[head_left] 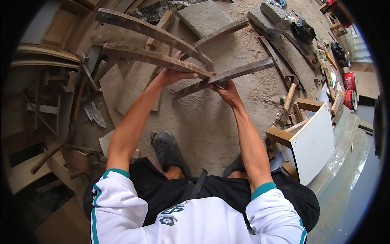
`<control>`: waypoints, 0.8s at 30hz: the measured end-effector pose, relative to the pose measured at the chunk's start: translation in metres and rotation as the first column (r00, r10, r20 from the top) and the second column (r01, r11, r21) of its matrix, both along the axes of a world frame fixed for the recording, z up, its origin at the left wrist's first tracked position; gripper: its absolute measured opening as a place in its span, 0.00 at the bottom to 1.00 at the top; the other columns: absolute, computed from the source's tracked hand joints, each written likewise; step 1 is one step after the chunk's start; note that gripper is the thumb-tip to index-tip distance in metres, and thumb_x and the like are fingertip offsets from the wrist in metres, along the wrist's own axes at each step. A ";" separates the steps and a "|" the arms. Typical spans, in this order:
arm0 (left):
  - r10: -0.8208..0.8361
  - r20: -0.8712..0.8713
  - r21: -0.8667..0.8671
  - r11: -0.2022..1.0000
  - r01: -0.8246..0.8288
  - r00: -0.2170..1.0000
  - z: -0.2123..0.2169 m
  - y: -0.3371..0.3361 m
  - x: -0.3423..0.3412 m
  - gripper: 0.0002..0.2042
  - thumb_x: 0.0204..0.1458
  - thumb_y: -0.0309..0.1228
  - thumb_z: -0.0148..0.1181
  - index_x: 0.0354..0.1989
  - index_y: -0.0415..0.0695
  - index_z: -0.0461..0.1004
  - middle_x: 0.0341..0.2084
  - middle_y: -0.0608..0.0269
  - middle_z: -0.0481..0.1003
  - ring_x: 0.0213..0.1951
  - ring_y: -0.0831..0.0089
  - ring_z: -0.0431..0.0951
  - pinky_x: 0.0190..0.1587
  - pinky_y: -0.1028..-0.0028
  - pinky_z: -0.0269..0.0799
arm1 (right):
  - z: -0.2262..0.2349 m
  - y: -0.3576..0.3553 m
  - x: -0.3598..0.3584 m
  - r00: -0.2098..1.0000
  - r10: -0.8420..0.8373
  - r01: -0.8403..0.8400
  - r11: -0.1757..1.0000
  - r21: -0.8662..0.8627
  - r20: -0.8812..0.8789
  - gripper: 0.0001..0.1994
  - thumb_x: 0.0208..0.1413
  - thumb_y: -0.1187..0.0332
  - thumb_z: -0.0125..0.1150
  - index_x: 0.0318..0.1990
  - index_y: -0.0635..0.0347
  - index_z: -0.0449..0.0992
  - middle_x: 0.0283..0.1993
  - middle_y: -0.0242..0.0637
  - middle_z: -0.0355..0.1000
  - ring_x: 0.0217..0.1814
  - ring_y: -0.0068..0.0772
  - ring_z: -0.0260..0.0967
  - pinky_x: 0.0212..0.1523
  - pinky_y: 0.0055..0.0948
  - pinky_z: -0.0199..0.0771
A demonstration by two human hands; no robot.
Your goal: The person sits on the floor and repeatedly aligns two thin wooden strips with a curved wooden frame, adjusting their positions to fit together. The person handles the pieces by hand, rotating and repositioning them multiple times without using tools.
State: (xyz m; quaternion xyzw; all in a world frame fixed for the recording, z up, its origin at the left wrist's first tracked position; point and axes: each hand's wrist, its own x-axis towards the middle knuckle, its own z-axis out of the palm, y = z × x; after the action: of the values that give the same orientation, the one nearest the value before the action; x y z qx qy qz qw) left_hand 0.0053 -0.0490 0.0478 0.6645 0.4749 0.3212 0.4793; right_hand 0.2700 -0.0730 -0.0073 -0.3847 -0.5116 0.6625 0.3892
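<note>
**Left hand (174, 76) and right hand (226, 90) on a wooden frame (185, 46)**

From my end I see the frame ahead of the wearer, four bars set in two crossing pairs. I can't tell how they are joined, or whether any end touches the floor (203, 126).

My left hand has its fingers partly curled about the near left bar (138, 54), close to the crossing, with the thumb stretched along the near side. My right hand is just across from it, at the crossing, its fingers bent in around the near right bar (248, 71); the far fingertips are hidden from me. Both grips look closed to about the bars' thickness.

Just beyond the frame lies a grey slab (205, 18). To its left and partly beneath it, I see a pale board (136, 87) on the floor. Right of the frame and closer to the wearer is a hammer (289, 97), then a white-sided box (315, 144). Two red cans (349, 81) are well to the frame's right. Dark shoes (168, 151) stand on its near side.
</note>
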 end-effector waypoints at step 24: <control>0.053 -0.112 0.103 0.994 -0.041 0.992 0.001 -0.001 0.002 0.49 0.40 0.42 0.79 0.68 0.37 0.55 0.54 0.56 0.73 0.61 0.66 0.68 0.67 0.64 0.58 | 0.003 -0.006 -0.011 0.998 -0.010 0.018 0.995 0.101 -0.070 0.17 0.51 0.79 0.70 0.47 0.59 0.71 0.57 0.37 0.70 0.68 0.38 0.63 0.64 0.37 0.69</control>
State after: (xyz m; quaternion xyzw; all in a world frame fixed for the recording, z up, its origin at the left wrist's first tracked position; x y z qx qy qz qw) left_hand 0.0069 -0.0502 0.0484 0.6937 0.5005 0.3172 0.4094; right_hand 0.2593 -0.0790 -0.0041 -0.3448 -0.5283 0.6456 0.4304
